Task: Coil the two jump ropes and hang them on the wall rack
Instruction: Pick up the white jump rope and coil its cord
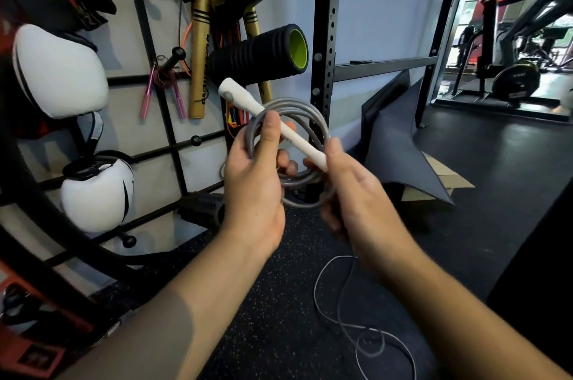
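The left hand (pixel 252 184) holds a grey jump rope (pixel 290 150) that is wound into round loops. Its thumb (pixel 270 131) presses on the front of the loops and its fingers curl behind them. The white handle (pixel 273 122) of the rope lies slanted across the coil, with its top end pointing up and to the left. The right hand (pixel 353 193) pinches the lower end of the white handle and the rope beside it. The loose part of the rope (pixel 350 317) hangs down from the hands and curls on the dark floor (pixel 279 302).

On the left is the wall rack (pixel 161 106), made of black bars. A pink jump rope (pixel 161 88) hangs from a peg there, next to white boxing gloves (pixel 59 69) and a black foam roller (pixel 257 54).
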`<state>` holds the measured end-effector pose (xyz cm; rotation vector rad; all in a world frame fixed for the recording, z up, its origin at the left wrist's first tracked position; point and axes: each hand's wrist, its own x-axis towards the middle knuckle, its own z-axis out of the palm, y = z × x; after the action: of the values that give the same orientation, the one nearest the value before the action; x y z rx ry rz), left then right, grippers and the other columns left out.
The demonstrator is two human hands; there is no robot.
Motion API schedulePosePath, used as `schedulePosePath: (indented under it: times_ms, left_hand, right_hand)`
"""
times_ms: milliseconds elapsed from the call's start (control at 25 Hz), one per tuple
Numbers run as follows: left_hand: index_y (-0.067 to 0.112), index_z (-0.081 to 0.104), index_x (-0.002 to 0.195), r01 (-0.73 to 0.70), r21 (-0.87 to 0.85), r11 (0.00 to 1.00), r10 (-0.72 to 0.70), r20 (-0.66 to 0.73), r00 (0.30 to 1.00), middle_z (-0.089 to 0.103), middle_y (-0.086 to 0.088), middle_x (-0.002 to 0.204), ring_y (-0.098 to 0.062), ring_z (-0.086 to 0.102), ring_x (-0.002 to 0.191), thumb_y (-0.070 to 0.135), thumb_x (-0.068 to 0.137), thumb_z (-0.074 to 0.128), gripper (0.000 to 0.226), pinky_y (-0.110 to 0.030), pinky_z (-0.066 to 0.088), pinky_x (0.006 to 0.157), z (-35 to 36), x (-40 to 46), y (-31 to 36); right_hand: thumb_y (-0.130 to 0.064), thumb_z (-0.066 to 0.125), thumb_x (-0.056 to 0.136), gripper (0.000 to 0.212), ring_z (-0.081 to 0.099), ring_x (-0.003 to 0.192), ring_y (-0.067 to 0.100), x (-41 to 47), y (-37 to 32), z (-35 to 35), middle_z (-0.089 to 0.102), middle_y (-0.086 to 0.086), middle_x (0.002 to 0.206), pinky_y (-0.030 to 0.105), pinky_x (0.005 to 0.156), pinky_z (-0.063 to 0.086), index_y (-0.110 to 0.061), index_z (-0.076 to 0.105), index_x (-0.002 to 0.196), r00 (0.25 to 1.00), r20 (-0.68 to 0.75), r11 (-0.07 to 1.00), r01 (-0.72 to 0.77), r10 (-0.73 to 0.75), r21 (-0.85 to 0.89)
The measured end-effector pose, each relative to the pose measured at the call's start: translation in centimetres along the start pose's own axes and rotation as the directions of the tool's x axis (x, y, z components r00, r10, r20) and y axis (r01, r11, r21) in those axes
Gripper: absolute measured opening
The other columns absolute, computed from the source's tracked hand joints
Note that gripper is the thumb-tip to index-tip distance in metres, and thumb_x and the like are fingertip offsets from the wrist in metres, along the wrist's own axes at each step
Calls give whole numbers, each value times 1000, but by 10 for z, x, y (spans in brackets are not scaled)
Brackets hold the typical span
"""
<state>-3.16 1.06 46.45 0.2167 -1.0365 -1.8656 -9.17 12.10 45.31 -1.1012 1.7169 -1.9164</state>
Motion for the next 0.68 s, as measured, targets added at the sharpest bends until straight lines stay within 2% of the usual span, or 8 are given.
schedulePosePath:
  times_ms: [40,120,200,280,440,520,600,680]
  left_hand:
    - [15,69,109,-24,27,999,24,-4,1000,66,2,90,-6,48,62,37,88,70,30,-24,47,61,1,-3,-4]
    - [19,71,107,-37,75,996,37,11,999,68,10,81,-6,52,69,36,90,70,24,-31,51,76,4,-12,-9]
    - [23,73,104,-32,86,996,29,34,999,71,9,85,-7,55,75,38,86,72,24,-39,52,87,6,-19,-8]
    - [23,72,107,-34,88,996,30,50,998,72,1,96,-9,57,81,39,84,73,28,-42,53,93,7,-23,-7]
    - [27,71,107,-2,124,992,-5,59,998,70,-1,103,-5,59,82,44,80,73,32,-37,52,91,8,-22,-2]
    - [26,72,111,64,170,983,-80,86,993,71,4,101,-8,62,88,45,75,74,41,-35,53,89,6,-17,2]
    - [24,65,129,89,230,969,-119,120,986,73,6,109,-11,66,97,44,70,77,63,-33,51,89,-3,-5,12]
    - [28,48,146,-14,385,923,-54,164,985,69,3,129,-11,67,112,52,66,84,91,-31,49,94,-15,9,30]
  right_hand:
    - [-59,51,93,46,46,39,0,-2,2,7,52,-13,47,11,41,34,-16,68,97,998,-60,998,32,-29,56]
    - [-47,62,94,38,45,40,-1,-4,8,15,52,-14,48,12,43,34,-10,69,94,981,-189,988,74,-49,133]
    - [-57,65,87,49,37,48,2,-5,13,20,48,-11,55,22,47,32,-8,69,92,964,-263,980,86,-36,179]
    - [-67,60,81,50,37,52,6,-5,13,21,46,-9,59,25,50,32,-18,70,88,960,-280,973,70,-6,219]
    - [-67,53,88,53,37,51,8,-1,4,16,45,7,67,25,48,31,-15,64,89,970,-238,965,21,43,260]
    - [-63,53,93,50,42,49,6,7,-2,2,52,0,62,21,46,33,-15,63,83,975,-224,994,34,-9,108]
    - [-56,53,99,47,42,47,5,18,-11,-22,54,-4,60,19,45,33,-15,64,81,985,-144,985,69,-92,-156]
    - [-56,53,99,51,43,52,11,23,-21,-50,53,0,65,24,48,35,-9,66,84,994,2,920,105,-113,-379]
